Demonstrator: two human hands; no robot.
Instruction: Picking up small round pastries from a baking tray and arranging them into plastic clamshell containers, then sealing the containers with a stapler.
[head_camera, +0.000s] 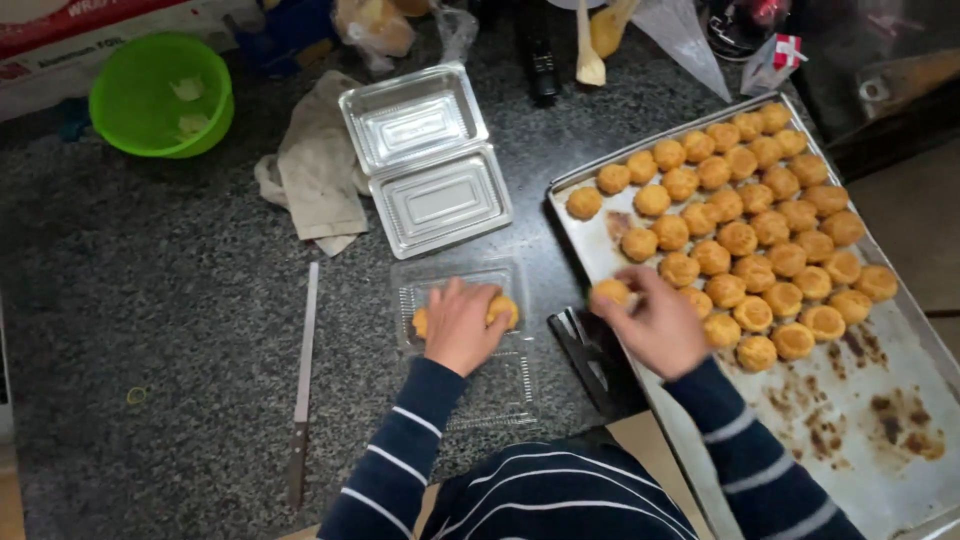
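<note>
My left hand (460, 325) rests inside a clear plastic clamshell box (505, 275) on the dark counter, fingers over golden round pastries (503, 308) placed in it. At the near left corner of a metal baking tray (900, 470), my right hand (655, 322) pinches one golden pastry (609, 291) by its fingertips. The tray carries several rows of the same baked puffs (740, 215) across its far half. Brown baked-on stains mark the tray's bare near end.
Another open clear clamshell box (425, 155) lies further back, beside a crumpled cloth (320, 170). A green bowl (160, 95) sits at the far left. A long knife (303, 380) lies on the counter to the left. A black tool (585, 350) lies between box and tray.
</note>
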